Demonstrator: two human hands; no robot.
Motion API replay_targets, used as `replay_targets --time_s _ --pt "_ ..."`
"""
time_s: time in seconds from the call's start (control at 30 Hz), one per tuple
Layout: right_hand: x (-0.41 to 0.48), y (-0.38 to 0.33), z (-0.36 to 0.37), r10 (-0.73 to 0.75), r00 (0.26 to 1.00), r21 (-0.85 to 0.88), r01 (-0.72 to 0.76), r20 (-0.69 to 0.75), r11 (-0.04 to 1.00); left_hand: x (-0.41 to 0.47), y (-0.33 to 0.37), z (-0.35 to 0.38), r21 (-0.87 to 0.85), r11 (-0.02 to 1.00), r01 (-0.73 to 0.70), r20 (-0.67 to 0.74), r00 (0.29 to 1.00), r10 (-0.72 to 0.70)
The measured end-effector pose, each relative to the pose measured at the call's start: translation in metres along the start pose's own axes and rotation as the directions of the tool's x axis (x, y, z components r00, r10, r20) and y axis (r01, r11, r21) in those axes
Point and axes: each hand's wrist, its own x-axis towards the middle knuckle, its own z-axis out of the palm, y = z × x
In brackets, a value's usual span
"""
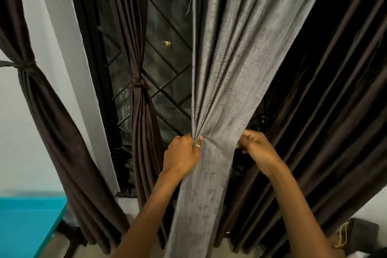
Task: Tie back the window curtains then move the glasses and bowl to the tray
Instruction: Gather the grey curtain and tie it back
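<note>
A grey textured curtain (228, 73) hangs in front of the dark window (167, 63). It is gathered into a narrow waist at hand height. My left hand (182, 155) grips its left edge, with a ring on one finger. My right hand (256, 145) grips the right side of the gathered cloth, fingers curled. Left of it a dark brown curtain (140, 98) is tied in a knot at its middle. Another brown curtain (37, 94) at the far left is bound with a tie-back. No glasses, bowl or tray are in view.
Loose dark brown curtain folds (326, 111) hang to the right behind my right arm. A teal table surface (27, 224) lies at the lower left. A dark bag with a yellow cord (356, 234) sits at the lower right. The window has a diagonal grille.
</note>
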Motion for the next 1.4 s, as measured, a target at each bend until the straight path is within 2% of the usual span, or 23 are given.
replay_targets --time_s 0.13,0.2,0.3,0.43,0.53,0.6,0.77,0.87,0.93,1.03,1.1,1.17,1.23,1.33,1.4 --pt "-0.020 -0.001 0.004 -0.062 0.983 -0.153 0.035 -0.172 0.988 0.000 0.006 0.007 0.016 1.000 0.006 -0.086 0.996 -0.005" --pt "-0.031 -0.002 0.013 -0.046 0.956 -0.129 0.008 -0.290 0.992 -0.001 0.011 0.008 0.053 0.999 0.000 -0.142 0.990 0.008" --pt "-0.050 -0.005 0.039 0.052 0.924 0.130 -0.003 -0.380 0.991 -0.001 0.020 0.008 0.123 0.991 0.056 -0.145 0.989 -0.038" --pt "-0.067 -0.013 0.076 0.158 0.927 0.432 0.005 -0.339 0.902 0.005 0.024 0.007 0.123 0.982 0.146 -0.114 0.985 -0.133" --pt "-0.071 -0.015 0.092 0.140 0.940 0.507 0.040 -0.311 0.861 0.011 0.021 0.006 0.021 0.980 0.195 -0.045 0.980 -0.194" --pt "-0.070 -0.014 0.098 0.108 0.950 0.526 0.066 -0.293 0.848 0.014 0.018 0.004 -0.108 0.957 0.268 0.031 0.964 -0.266" --pt "-0.064 -0.002 0.102 0.013 0.963 0.590 0.153 -0.268 0.793 0.005 0.018 0.002 -0.445 0.814 0.373 0.179 0.928 -0.327" --pt "-0.058 0.008 0.105 0.011 0.951 0.615 0.192 -0.310 0.765 -0.011 0.021 0.002 -0.599 0.710 0.372 0.172 0.925 -0.339" --pt "-0.053 0.012 0.107 0.016 0.926 0.570 0.218 -0.377 0.792 -0.024 0.024 0.000 -0.616 0.728 0.300 0.099 0.947 -0.306" --pt "-0.046 0.014 0.111 -0.022 0.881 0.384 0.228 -0.472 0.895 -0.036 0.031 -0.005 -0.528 0.843 0.099 -0.018 0.992 -0.128" --pt "-0.044 0.013 0.114 -0.072 0.857 0.267 0.237 -0.510 0.934 -0.040 0.037 -0.011 -0.416 0.909 -0.022 -0.046 0.999 0.003" --pt "-0.042 0.014 0.116 -0.114 0.844 0.183 0.243 -0.524 0.953 -0.038 0.043 -0.015 -0.349 0.934 -0.083 -0.022 0.997 0.080" --pt "-0.043 0.015 0.117 -0.111 0.852 0.182 0.233 -0.511 0.955 -0.034 0.048 -0.018 -0.308 0.948 -0.075 0.007 0.997 0.081" --pt "-0.045 0.011 0.116 -0.077 0.883 0.282 0.229 -0.464 0.932 -0.026 0.050 -0.021 -0.233 0.973 -0.008 0.037 0.999 0.017" --pt "-0.047 0.007 0.115 -0.071 0.889 0.327 0.239 -0.452 0.914 -0.022 0.047 -0.021 -0.270 0.960 0.075 0.088 0.995 -0.053"
